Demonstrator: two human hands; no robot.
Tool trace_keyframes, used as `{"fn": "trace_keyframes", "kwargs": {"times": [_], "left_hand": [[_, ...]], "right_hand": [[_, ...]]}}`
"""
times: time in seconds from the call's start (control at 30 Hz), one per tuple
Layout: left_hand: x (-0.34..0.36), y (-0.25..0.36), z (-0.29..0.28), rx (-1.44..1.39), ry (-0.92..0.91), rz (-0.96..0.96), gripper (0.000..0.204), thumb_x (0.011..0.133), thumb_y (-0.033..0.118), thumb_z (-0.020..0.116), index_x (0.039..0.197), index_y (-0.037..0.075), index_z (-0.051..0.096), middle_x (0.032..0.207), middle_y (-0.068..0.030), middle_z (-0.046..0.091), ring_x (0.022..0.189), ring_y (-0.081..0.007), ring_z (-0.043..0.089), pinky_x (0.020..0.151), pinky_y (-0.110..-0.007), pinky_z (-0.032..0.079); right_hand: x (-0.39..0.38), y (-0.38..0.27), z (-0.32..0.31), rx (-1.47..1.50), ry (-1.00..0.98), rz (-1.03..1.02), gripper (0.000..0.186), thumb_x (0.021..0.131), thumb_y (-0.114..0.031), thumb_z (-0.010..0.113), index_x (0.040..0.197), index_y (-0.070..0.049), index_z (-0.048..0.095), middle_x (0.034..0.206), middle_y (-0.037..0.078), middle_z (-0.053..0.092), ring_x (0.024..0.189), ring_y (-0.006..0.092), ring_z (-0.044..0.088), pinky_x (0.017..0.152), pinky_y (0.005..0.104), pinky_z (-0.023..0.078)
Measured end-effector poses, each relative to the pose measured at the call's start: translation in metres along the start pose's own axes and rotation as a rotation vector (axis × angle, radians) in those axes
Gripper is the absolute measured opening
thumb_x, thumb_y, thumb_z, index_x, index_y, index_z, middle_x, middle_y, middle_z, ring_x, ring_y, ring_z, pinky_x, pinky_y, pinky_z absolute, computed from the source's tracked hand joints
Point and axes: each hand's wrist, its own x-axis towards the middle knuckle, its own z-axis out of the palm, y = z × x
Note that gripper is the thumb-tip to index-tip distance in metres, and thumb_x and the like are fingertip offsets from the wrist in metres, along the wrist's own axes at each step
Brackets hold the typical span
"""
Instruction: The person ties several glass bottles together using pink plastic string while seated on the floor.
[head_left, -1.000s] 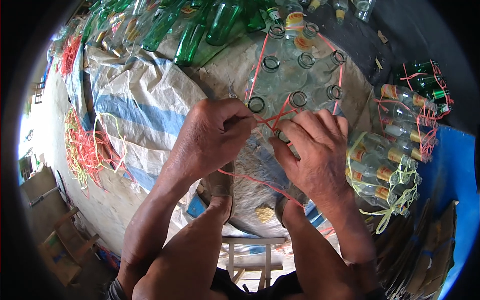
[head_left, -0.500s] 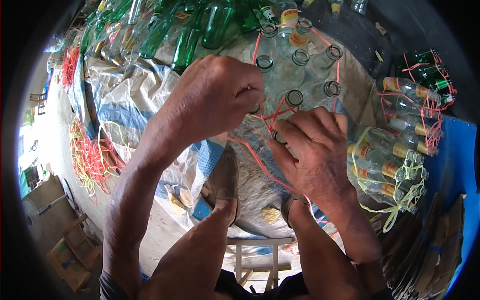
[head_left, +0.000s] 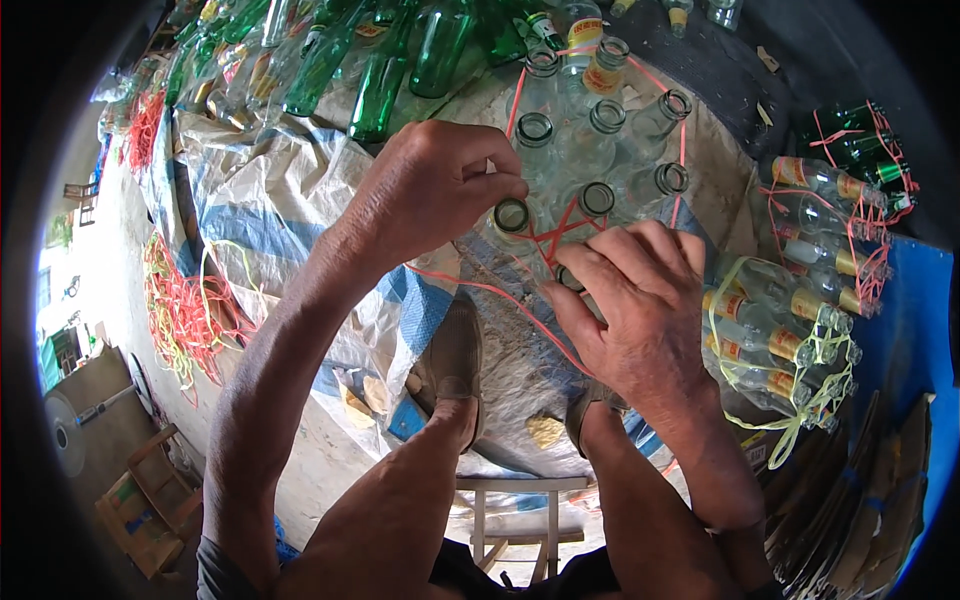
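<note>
Clear glass bottles (head_left: 605,118) stand upright in a cluster before me, with pinkish-red plastic string (head_left: 683,145) looped around them. Strands of it cross between the nearest necks. My left hand (head_left: 445,180) is closed in a pinch beside the neck of the near-left bottle (head_left: 511,216); what its fingertips hold is hidden. My right hand (head_left: 640,300) curls its thumb and fingers around the mouth of the nearest bottle (head_left: 570,279), close to the crossed strands. A loose length of the string (head_left: 500,292) runs from below my left wrist toward my right hand.
Green bottles (head_left: 440,50) lie piled at the far left. Tied bundles of clear bottles (head_left: 790,335) lie at the right, by flattened cardboard (head_left: 865,490). Tangled string (head_left: 190,315) rests left of a white-and-blue woven sheet (head_left: 270,190). A stool (head_left: 515,484) is beneath me.
My left hand has shifted slightly down and left, uncovering the near-left bottle's mouth. My right hand keeps its place at the nearest bottle. The loose string now shows farther left.
</note>
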Motion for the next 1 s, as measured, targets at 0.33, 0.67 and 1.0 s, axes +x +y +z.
{"fn": "trace_keyframes", "kwargs": {"times": [0.33, 0.67, 1.0], "left_hand": [[-0.031, -0.013, 0.032, -0.378, 0.145, -0.394, 0.021, 0.097, 0.014, 0.077, 0.111, -0.001, 0.070, 0.071, 0.0027, 0.064, 0.065, -0.0013, 0.049, 0.055, -0.024, 0.036], [-0.040, -0.019, 0.028, -0.676, 0.068, -0.480, 0.025, 0.102, 0.029, 0.076, 0.107, 0.005, 0.080, 0.067, 0.0112, 0.048, 0.058, 0.0000, 0.034, 0.052, -0.024, 0.023], [-0.048, -0.042, 0.033, -0.842, 0.050, -0.482, 0.022, 0.101, 0.023, 0.077, 0.107, 0.002, 0.080, 0.087, 0.0057, 0.071, 0.082, -0.0032, 0.058, 0.073, -0.025, 0.048]], "right_hand": [[-0.016, 0.004, 0.001, 0.036, 0.074, -0.009, 0.039, 0.075, -0.010, 0.085, 0.111, -0.010, 0.073, 0.100, 0.001, 0.065, 0.095, 0.0242, 0.061, 0.091, 0.0441, 0.042], [-0.039, 0.026, -0.017, 0.095, 0.292, 0.134, 0.032, 0.079, 0.000, 0.084, 0.111, -0.006, 0.078, 0.104, 0.006, 0.068, 0.093, 0.0262, 0.062, 0.082, 0.0386, 0.047], [0.041, 0.029, -0.016, 0.197, 0.165, -0.203, 0.028, 0.081, 0.010, 0.072, 0.106, -0.002, 0.076, 0.097, 0.009, 0.068, 0.089, 0.0299, 0.064, 0.078, 0.0403, 0.051]]}}
